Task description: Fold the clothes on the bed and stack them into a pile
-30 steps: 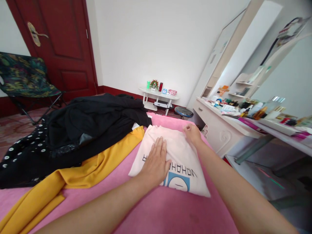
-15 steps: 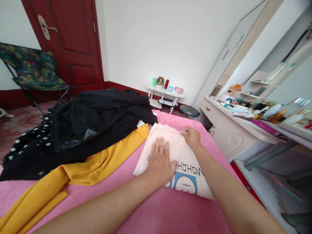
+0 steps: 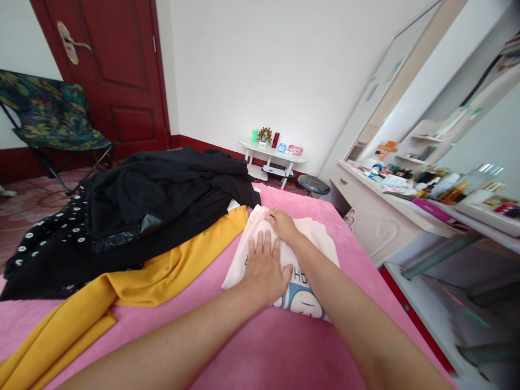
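The pink shirt (image 3: 319,235) lay in front of us on the pink bed (image 3: 260,346) in the head view, directly under both hands. Our left hand (image 3: 264,273) rested flat on its left half, palm down, open with fingers a little apart and thumb out to the right, pressing the cloth and gripping nothing. Our right hand (image 3: 282,223) was at the far edge, just beyond the left fingertips; its fingers were curled closed, and we judged that they had a fold of the shirt pinched. We could not tell whether the two hands touched.

The right forearm slanted over the shirt, leaving a strip of cloth visible on its outer side. So the left hand was the nearer to us, the right the farther. With so much covered, we could not be sure which way the shirt's long axis ran, though its printing went across, left to right.

That printing was upside down to us: an A or R at the left, an H and perhaps another A at the right, the rest hidden. Below it sat a blue picture with a white, round shape. A yellow garment (image 3: 162,276) lay apart to the left, beside black clothes (image 3: 170,189); neither showed readable writing.
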Demonstrator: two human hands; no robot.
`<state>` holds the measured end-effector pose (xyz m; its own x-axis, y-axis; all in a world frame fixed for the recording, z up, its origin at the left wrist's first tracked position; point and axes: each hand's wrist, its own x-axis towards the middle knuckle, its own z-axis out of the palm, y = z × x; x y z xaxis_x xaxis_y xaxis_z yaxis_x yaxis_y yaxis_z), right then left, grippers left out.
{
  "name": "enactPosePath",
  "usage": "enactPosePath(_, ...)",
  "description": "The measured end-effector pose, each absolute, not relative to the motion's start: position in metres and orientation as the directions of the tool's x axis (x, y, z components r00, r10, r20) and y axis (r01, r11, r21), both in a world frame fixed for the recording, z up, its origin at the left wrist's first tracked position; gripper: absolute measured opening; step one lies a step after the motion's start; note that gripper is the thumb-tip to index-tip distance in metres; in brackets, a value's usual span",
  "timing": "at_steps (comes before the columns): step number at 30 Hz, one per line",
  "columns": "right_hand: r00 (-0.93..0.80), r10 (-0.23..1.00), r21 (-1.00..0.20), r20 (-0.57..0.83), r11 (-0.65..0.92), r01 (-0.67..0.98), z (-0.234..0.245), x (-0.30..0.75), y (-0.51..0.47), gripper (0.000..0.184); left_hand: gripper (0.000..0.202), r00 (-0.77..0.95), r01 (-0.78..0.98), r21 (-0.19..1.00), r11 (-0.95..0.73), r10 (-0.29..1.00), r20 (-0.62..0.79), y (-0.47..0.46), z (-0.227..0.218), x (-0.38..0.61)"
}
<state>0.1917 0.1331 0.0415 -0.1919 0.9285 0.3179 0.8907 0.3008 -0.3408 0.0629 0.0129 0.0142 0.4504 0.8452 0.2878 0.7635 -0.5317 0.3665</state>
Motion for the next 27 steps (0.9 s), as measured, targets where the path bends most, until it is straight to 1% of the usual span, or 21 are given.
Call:
enactPosePath(3,-0.170,0.938,-0.399,0.301,0.286,0.871,0.030,0.196,0.148,0.016,0.073,0.464,0.768,0.361,-0.529,0.848,0.256,0.013,0.016,0.062)
enactPosePath(6,-0.122,0.942,-0.443,0.314,0.259,0.858,0.036,0.211,0.143,0.019,0.073,0.468,0.773,0.354,-0.526,0.850,0.241,0.013,0.018,0.061)
enactPosePath(8,-0.052,0.935,-0.455,0.351,0.218,0.863,0.046,0.231,0.129,0.027,0.073,0.465,0.780,0.346,-0.522,0.853,0.238,0.013,0.018,0.061)
enactPosePath(9,0.014,0.926,-0.454,0.378,0.172,0.874,0.051,0.244,0.120,0.029,0.074,0.463,0.782,0.342,-0.521,0.853,0.239,0.013,0.018,0.060)
enactPosePath(10,0.113,0.910,-0.449,0.398,0.086,0.889,0.055,0.259,0.111,0.030,0.074,0.462,0.785,0.338,-0.519,0.854,0.240,0.013,0.017,0.060)
enactPosePath(11,0.236,0.889,-0.447,0.393,-0.039,0.894,0.059,0.275,0.102,0.031,0.074,0.461,0.787,0.335,-0.519,0.854,0.240,0.013,0.017,0.060)
enactPosePath(12,0.360,0.861,-0.445,0.360,-0.181,0.877,0.062,0.291,0.094,0.034,0.074,0.462,0.788,0.332,-0.519,0.854,0.240,0.013,0.017,0.060)
enactPosePath(13,0.467,0.830,-0.439,0.304,-0.313,0.842,0.063,0.306,0.086,0.041,0.074,0.462,0.789,0.328,-0.519,0.854,0.239,0.013,0.016,0.061)
enactPosePath(14,0.540,0.809,-0.430,0.234,-0.412,0.803,0.062,0.318,0.080,0.049,0.074,0.462,0.792,0.325,-0.518,0.855,0.237,0.012,0.016,0.061)
enactPosePath(15,0.572,0.804,-0.425,0.162,-0.466,0.776,0.059,0.327,0.075,0.056,0.073,0.461,0.795,0.321,-0.515,0.856,0.233,0.012,0.016,0.061)
enactPosePath(16,0.565,0.818,-0.429,0.105,-0.476,0.768,0.055,0.334,0.071,0.059,0.073,0.460,0.798,0.317,-0.513,0.858,0.229,0.011,0.016,0.061)
enactPosePath(17,0.542,0.837,-0.440,0.075,-0.460,0.771,0.049,0.337,0.069,0.058,0.073,0.460,0.801,0.313,-0.511,0.859,0.225,0.010,0.016,0.061)
enactPosePath(19,0.513,0.856,-0.463,0.073,-0.426,0.777,0.036,0.336,0.066,0.053,0.072,0.462,0.804,0.311,-0.507,0.862,0.211,0.010,0.017,0.061)
enactPosePath(20,0.511,0.856,-0.476,0.082,-0.417,0.775,0.030,0.334,0.066,0.054,0.072,0.467,0.801,0.315,-0.508,0.861,0.202,0.010,0.018,0.060)
enactPosePath(23,0.547,0.832,-0.527,0.095,-0.424,0.736,0.016,0.329,0.066,0.068,0.073,0.484,0.781,0.359,-0.511,0.859,0.169,0.020,0.020,0.056)
enactPosePath(25,0.581,0.811,-0.577,0.070,-0.443,0.686,0.015,0.329,0.067,0.077,0.080,0.432,0.794,0.401,-0.456,0.889,0.156,0.034,0.020,0.052)
enactPosePath(27,0.609,0.793,-0.639,0.031,-0.453,0.622,0.019,0.329,0.069,0.083,0.090,0.306,0.830,0.443,-0.340,0.940,0.147,0.051,0.019,0.049)
